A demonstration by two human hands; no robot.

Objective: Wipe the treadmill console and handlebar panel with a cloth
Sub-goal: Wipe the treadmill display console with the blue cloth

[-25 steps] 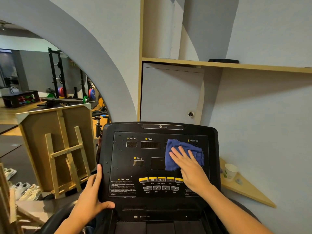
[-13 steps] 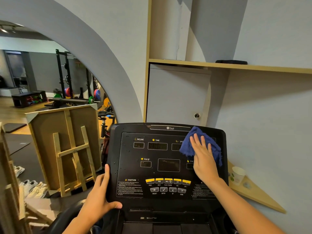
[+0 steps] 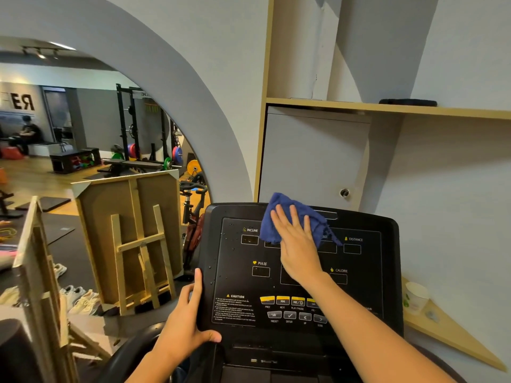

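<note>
Nearest, the left hand (image 3: 188, 324) grips the console's (image 3: 237, 280) left edge, thumb across the front, fingers curled behind. Further up, the right hand (image 3: 297, 241) lies flat with fingers spread, pressing a blue cloth (image 3: 279, 214) against the top of the panel, over the readouts.

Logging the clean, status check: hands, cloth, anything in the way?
Right hand flat on blue cloth, top of console. Left hand gripping console's left edge. Nothing in the way.
</note>
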